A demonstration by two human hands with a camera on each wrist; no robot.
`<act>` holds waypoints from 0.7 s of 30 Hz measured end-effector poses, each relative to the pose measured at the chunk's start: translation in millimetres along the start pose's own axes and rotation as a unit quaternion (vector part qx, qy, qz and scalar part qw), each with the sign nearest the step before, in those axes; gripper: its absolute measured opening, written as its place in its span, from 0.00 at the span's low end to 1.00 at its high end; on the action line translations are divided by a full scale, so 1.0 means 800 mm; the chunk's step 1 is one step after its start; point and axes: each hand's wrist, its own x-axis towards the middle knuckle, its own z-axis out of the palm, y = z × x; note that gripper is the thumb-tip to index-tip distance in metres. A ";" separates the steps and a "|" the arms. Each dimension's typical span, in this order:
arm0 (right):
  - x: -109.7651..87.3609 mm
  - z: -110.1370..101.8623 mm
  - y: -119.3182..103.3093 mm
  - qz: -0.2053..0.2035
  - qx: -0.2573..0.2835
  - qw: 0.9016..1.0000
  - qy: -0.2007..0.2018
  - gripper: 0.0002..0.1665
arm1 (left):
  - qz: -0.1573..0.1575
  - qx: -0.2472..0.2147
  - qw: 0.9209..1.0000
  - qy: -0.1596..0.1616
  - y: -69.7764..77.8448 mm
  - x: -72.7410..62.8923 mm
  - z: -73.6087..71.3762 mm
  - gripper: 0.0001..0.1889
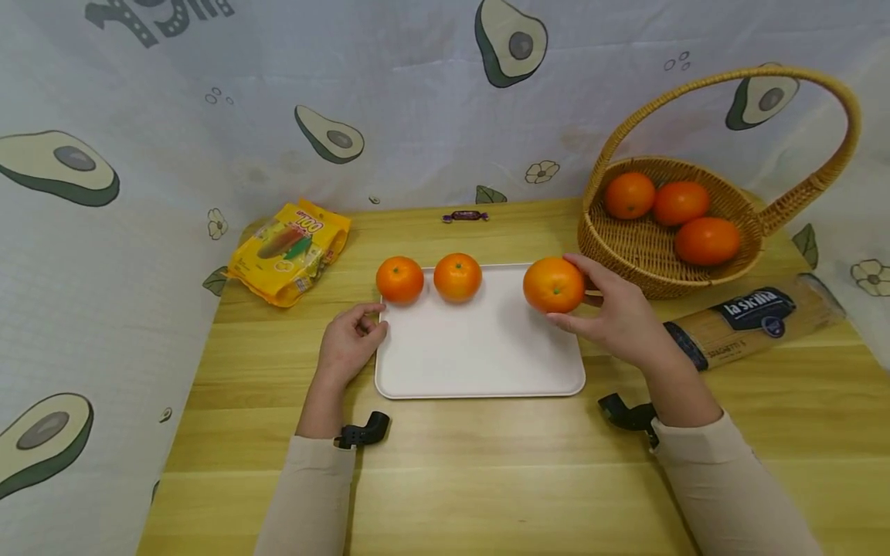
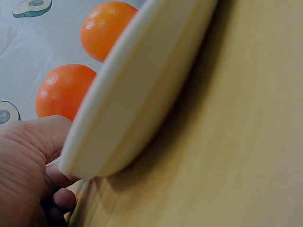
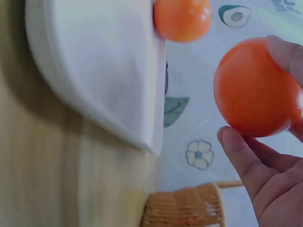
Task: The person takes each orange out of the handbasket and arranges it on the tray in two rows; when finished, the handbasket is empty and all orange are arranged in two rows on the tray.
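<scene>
My right hand [image 1: 621, 316] holds an orange [image 1: 554, 285] between thumb and fingers, over the right back part of a white tray [image 1: 480, 355]. In the right wrist view, that orange [image 3: 258, 87] hangs above the tray's level, gripped from the side. At the tray's left edge, my left hand [image 1: 350, 340] pinches the rim; the left wrist view has the thumb [image 2: 52, 132] at the rim and fingers curled beneath. Two more oranges sit along the tray's back edge, one at the left corner [image 1: 399, 280] and one nearer the middle [image 1: 457, 277].
A wicker basket [image 1: 626, 266] with a tall handle holds three oranges at the back right. In front of it lies a spaghetti pack [image 1: 758, 320]. A yellow snack bag [image 1: 288, 253] is at the back left, and a small purple-wrapped candy [image 1: 466, 217] lies behind the tray.
</scene>
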 end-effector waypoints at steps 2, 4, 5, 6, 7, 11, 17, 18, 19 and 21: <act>0.000 0.006 -0.004 0.012 0.013 1.000 -0.006 0.52 | -0.001 -0.001 1.000 -0.001 0.000 0.000 0.000 0.16; 0.000 0.011 -0.007 0.019 0.021 1.000 -0.011 0.52 | 0.000 -0.001 1.000 -0.001 0.000 0.000 0.000 0.16; 0.001 0.012 -0.008 0.022 0.024 0.999 -0.013 0.51 | 0.001 -0.002 1.000 -0.001 0.000 -0.001 0.000 0.16; 0.001 0.014 -0.009 0.027 0.028 0.999 -0.017 0.51 | 0.001 -0.002 1.000 -0.001 0.001 -0.001 -0.001 0.16; 0.002 0.015 -0.011 0.032 0.030 0.999 -0.019 0.51 | 0.002 -0.003 1.000 -0.001 0.001 -0.001 -0.001 0.16; 0.006 0.016 -0.017 0.053 0.035 0.998 -0.024 0.53 | 0.002 -0.007 1.000 -0.002 0.001 -0.002 -0.001 0.16; 0.015 0.013 -0.025 0.050 0.048 0.998 -0.001 0.54 | -0.001 -0.008 1.000 -0.004 0.000 -0.002 0.000 0.16; 0.016 0.012 -0.026 0.051 0.055 0.997 0.003 0.54 | 0.000 -0.009 1.000 -0.003 0.000 -0.002 -0.001 0.16; 0.018 0.011 -0.026 0.054 0.062 0.997 0.008 0.54 | 0.001 -0.010 1.000 -0.003 0.000 -0.003 -0.001 0.16; 0.019 0.007 -0.028 0.069 0.080 0.994 0.014 0.54 | 0.002 -0.010 1.000 -0.002 0.001 -0.003 -0.001 0.16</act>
